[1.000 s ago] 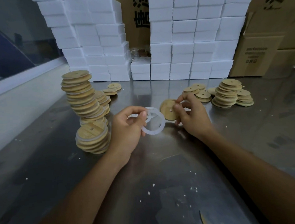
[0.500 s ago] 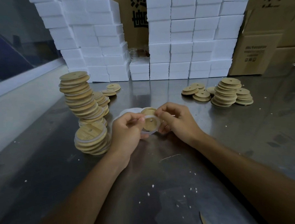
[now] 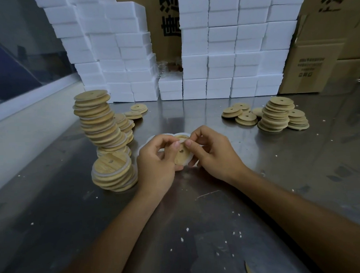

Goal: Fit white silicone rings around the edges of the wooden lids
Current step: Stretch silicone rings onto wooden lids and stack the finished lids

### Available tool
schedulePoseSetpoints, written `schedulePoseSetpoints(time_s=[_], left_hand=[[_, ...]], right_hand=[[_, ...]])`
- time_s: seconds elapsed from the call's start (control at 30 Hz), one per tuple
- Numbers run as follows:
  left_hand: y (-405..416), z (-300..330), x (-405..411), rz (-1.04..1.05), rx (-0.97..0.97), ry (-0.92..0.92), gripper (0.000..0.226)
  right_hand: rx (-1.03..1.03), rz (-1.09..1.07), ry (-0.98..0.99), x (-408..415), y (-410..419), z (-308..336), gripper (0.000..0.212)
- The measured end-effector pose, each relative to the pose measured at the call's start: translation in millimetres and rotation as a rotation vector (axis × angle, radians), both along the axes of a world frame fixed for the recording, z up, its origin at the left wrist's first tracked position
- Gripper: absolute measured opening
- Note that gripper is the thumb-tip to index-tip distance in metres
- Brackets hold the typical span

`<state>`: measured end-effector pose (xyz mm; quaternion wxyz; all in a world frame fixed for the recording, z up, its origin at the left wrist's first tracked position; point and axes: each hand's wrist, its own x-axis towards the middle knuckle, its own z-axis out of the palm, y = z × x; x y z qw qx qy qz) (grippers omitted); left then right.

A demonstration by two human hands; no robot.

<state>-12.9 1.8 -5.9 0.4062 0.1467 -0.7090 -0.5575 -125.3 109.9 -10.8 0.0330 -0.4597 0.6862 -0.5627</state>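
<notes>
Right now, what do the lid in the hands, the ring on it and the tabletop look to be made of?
The lid looks like pale wood, matte, with faint grain and a small drilled hole. The ring looks like soft white silicone or rubber, though only a thin, bending strip shows. The tabletop looks like brushed steel: grey, dully reflective, scuffed.

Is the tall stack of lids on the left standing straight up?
No, the tall stack leans visibly toward the right, its lids offset one over another above the shorter ringed pile.
</notes>
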Motion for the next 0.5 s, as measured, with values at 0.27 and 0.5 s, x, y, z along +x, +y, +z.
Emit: schedulePoseSetpoints(time_s=[0.27, 0.5], left_hand=[[-1.9, -0.7, 3.4, 0.135, -0.374, -0.067, 0.015], [-1.8, 1.2, 4.6, 0.230, -0.477, -0.060, 0.002]], right_hand=[[-0.008, -0.040, 0.141, 3.8, 1.8, 1.3, 0.014], [0.057, -0.087, 0.287, 6.1, 1.8, 1.0, 0.010]])
